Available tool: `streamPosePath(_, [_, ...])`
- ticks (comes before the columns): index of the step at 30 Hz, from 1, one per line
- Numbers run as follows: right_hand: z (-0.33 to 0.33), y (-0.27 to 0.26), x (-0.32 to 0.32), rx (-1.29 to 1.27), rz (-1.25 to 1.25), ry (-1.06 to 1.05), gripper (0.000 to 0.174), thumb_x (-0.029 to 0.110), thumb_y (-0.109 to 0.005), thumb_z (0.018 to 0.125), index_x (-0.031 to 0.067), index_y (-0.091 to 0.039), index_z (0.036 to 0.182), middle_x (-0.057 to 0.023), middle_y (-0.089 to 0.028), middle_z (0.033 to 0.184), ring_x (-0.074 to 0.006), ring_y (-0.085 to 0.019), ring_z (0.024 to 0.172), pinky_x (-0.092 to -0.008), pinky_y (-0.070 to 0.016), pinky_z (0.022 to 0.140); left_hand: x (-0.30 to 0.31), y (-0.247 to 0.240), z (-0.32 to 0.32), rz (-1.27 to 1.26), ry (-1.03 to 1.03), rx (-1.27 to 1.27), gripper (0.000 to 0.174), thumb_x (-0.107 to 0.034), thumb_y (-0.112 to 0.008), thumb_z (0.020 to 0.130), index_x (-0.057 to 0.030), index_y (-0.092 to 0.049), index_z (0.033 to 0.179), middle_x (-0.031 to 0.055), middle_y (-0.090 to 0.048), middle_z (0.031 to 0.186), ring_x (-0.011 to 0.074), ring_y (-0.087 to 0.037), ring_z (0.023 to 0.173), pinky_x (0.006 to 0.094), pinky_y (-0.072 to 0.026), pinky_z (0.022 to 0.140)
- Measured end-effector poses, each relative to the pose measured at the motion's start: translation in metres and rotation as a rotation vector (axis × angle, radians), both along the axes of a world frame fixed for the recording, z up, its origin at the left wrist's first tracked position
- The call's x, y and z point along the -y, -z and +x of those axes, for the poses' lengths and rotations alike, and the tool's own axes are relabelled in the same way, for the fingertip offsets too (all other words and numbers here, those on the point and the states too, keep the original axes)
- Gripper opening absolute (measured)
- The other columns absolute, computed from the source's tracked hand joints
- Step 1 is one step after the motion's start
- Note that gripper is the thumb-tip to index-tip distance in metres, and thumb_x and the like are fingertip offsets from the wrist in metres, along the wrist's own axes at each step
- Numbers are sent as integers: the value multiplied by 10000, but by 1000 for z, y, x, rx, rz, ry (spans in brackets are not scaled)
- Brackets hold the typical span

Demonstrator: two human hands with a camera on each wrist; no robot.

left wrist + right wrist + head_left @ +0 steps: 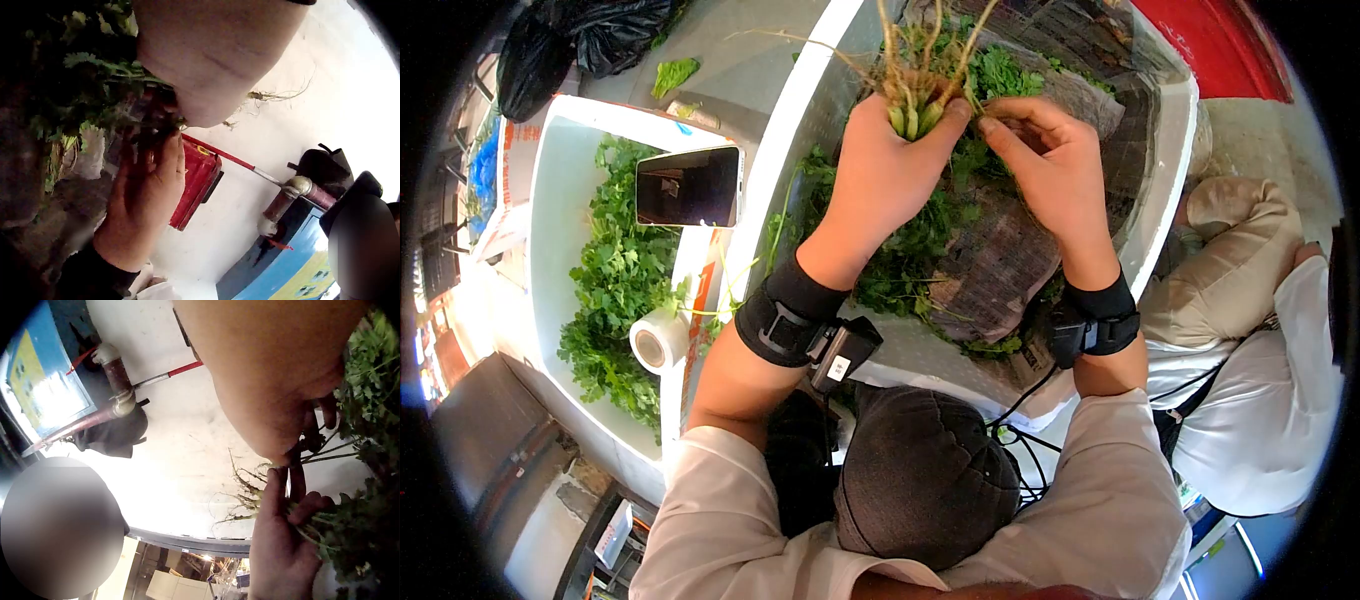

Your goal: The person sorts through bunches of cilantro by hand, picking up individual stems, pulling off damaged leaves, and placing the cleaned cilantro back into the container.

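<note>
A bunch of coriander [918,110] is held root end up in my left hand [885,185], its pale stems and long thin roots sticking out above the thumb. Its leaves hang below, into the white foam box [785,130]. My right hand [1055,165] is close beside it, thumb and forefinger pinching at the edge of the bunch. In the right wrist view, the roots [247,497] point away from both hands, while leafy stems [350,525] trail on the other side. More coriander [900,270] lies under the hands around a dark, wrapped bundle [995,265].
To the left, a second white box [550,200] contains leafy coriander [615,290]. A phone [690,187] and a white roll [658,340] rest along its edge. Another person's bent leg [1235,270] is at right, near a red container [1220,45]. Black bags [580,45] lie at upper left.
</note>
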State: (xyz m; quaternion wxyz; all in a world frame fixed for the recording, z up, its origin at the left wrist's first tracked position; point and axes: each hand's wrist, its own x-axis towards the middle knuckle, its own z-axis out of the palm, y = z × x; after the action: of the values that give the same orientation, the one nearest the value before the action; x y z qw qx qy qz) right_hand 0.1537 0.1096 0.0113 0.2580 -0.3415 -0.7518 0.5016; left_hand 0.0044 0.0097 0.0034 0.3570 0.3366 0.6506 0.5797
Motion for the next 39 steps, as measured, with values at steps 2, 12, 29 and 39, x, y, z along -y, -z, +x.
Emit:
streamPosePath(2, [1,2,0,11,-8,-19,206,110,-741,899,-22,-718,1057,-59,-729,883,-96,-658,789,-268,-527,728,-1,3,-1,35,14,0,207,-184,-704,946,-12,-716,1060,32,-693,830,88,-593,706,268,-464,638])
streamPosePath(12, [5,-9,-11,1,611,-92,176,57,-709,879,7,-681,1046,-137,-673,1006,-313,-668,917,-346,-531,791,-1,4,0,68,141,-82,261,-199,-715,942,15,-704,1092,132,-741,939,162,-649,819,345,-515,776])
streamPosePath(29, [16,-4,-26,-63,521,272,156,123,-672,945,17,-690,1059,-130,-710,981,-269,-698,904,-328,-524,810,2,-2,-4,-132,217,-65,258,-196,-695,963,5,-711,1124,65,-736,954,96,-597,779,272,-481,715])
streamPosePath(39, [16,13,-23,88,362,-53,302,231,-574,1026,35,-664,1237,-174,-703,1044,-340,-672,975,-400,-512,892,0,-7,-9,134,68,418,203,-152,-610,1001,-6,-677,1124,26,-712,970,66,-501,668,226,-422,617])
